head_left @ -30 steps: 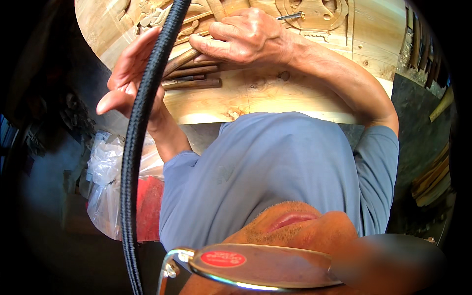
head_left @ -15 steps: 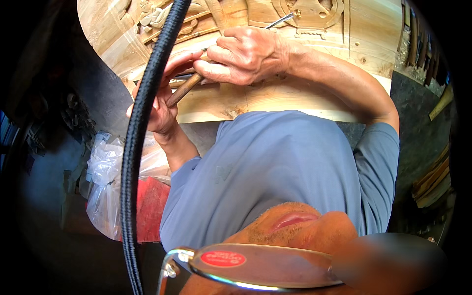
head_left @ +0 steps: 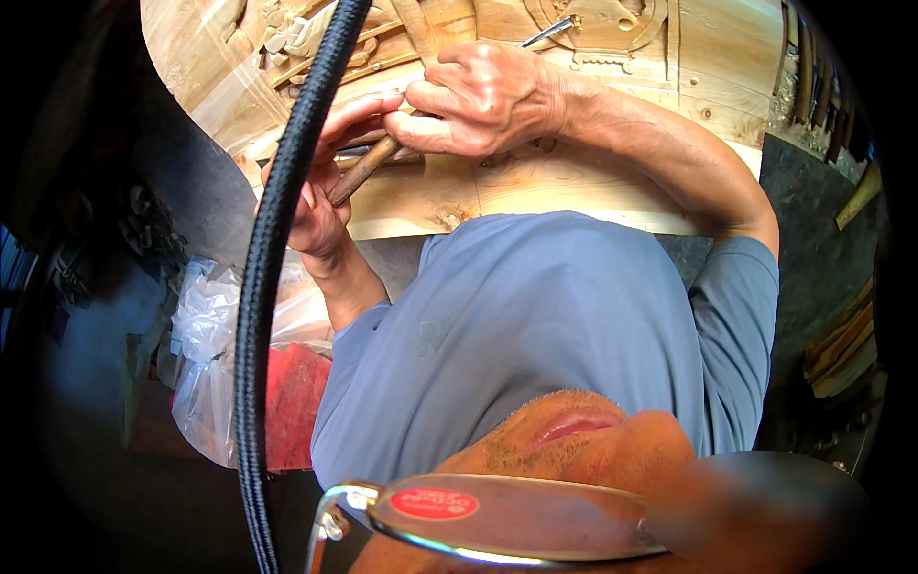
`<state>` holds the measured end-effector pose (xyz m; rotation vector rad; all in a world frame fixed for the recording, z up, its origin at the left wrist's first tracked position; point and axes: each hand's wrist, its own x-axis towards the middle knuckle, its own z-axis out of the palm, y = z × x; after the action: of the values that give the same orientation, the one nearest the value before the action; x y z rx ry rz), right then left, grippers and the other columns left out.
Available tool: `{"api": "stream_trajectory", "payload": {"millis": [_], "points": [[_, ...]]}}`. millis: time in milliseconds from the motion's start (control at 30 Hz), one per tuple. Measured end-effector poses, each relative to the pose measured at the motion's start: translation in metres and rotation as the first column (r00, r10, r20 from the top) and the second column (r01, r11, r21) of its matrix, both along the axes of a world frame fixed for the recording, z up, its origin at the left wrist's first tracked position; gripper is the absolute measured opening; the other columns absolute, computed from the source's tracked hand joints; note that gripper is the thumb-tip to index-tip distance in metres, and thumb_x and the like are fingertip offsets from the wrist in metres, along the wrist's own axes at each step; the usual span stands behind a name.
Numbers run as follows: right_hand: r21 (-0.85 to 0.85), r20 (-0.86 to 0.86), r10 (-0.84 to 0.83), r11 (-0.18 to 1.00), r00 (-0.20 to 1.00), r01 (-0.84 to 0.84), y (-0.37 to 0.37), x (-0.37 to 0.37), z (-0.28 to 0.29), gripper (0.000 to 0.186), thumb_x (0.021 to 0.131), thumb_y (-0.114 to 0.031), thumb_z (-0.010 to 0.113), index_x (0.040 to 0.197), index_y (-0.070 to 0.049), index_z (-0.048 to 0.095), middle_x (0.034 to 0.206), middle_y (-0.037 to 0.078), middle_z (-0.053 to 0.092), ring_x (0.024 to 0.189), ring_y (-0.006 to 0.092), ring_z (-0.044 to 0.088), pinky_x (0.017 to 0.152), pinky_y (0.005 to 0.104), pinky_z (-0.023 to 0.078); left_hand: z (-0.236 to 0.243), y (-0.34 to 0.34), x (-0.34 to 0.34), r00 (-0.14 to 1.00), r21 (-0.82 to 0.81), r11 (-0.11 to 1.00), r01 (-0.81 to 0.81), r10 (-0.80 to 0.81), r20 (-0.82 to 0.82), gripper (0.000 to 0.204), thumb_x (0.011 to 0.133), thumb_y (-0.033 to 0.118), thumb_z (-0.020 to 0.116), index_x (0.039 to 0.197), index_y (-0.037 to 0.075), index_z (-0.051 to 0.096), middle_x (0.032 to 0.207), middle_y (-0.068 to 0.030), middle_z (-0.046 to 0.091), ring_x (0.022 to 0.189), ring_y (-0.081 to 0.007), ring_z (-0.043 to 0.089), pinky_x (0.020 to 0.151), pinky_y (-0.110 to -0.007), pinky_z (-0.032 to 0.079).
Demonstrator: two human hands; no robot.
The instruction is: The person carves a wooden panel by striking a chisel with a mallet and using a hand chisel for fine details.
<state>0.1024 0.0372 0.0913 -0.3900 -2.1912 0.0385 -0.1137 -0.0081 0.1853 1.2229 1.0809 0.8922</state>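
Note:
My right hand (head_left: pixel 475 107) is closed on a carving tool with a wooden handle (head_left: pixel 365 170); a narrow metal blade (head_left: pixel 545 33) shows beyond my knuckles, over the carved relief. My left hand (head_left: pixel 321 222) cups the handle's lower end against its palm, fingers curved toward my right hand and partly hidden behind a black braided cord (head_left: pixel 287 191). Both hands are above a pale wooden panel (head_left: pixel 717 62) carved with scrolls and a circular motif. More wooden-handled tools (head_left: pixel 402 165) lie under my hands, mostly covered.
At the right edge stand several dark strips or tools (head_left: pixel 820 86), with wood pieces (head_left: pixel 837 344) lower down. On the left are a clear plastic bag (head_left: pixel 206 320) and a red object (head_left: pixel 296 402). My body in a grey-blue shirt is close against the panel.
My left hand has moved up and right from beside the cord onto the handle's end. My right hand shifted slightly down, then slightly up; the tool now slants more steeply.

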Motion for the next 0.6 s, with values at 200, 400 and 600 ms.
{"api": "stream_trajectory", "payload": {"millis": [200, 400, 600], "points": [[-0.004, 0.038, -0.018, 1.000, 0.999, 0.018, 0.001, 0.001, -0.001, 0.027, 0.078, -0.021, 0.072, 0.101, -0.008, 0.065, 0.074, 0.000, 0.051, 0.057, 0.0099, 0.056, 0.048, 0.0263, 0.045, -0.011, -0.002, 0.000, 0.999, 0.076, 0.996, -0.049, 0.049, 0.006, 0.106, 0.091, 0.080, 0.048, 0.123, -0.020, 0.061, 0.115, -0.0335, 0.069, 0.102, -0.0419, 0.073, 0.092, -0.051, 0.060], [-0.021, 0.055, -0.042, 0.999, 0.998, 0.043, 0.004, 0.000, -0.004, 0.035, 0.079, -0.020, 0.071, 0.112, -0.007, 0.067, 0.072, 0.000, 0.047, 0.056, 0.0105, 0.055, 0.048, 0.0273, 0.046, -0.011, 0.011, -0.007, 0.991, 0.124, 0.992, -0.027, 0.043, -0.124, 0.118, 0.089, 0.089, 0.034, 0.121, -0.021, 0.061, 0.114, -0.0339, 0.070, 0.101, -0.0402, 0.073, 0.094, -0.048, 0.060], [-0.113, -0.002, -0.042, 0.993, 0.999, 0.042, 0.015, 0.002, 0.011, 0.035, 0.081, -0.020, 0.070, 0.115, -0.008, 0.068, 0.070, 0.002, 0.044, 0.054, 0.0132, 0.055, 0.047, 0.0295, 0.046, 0.016, 0.042, -0.029, 0.971, 0.295, 0.927, -0.231, 0.204, 0.121, 0.140, 0.070, 0.103, 0.021, 0.123, -0.021, 0.061, 0.120, -0.0380, 0.066, 0.112, -0.0463, 0.068, 0.104, -0.052, 0.053]]}}
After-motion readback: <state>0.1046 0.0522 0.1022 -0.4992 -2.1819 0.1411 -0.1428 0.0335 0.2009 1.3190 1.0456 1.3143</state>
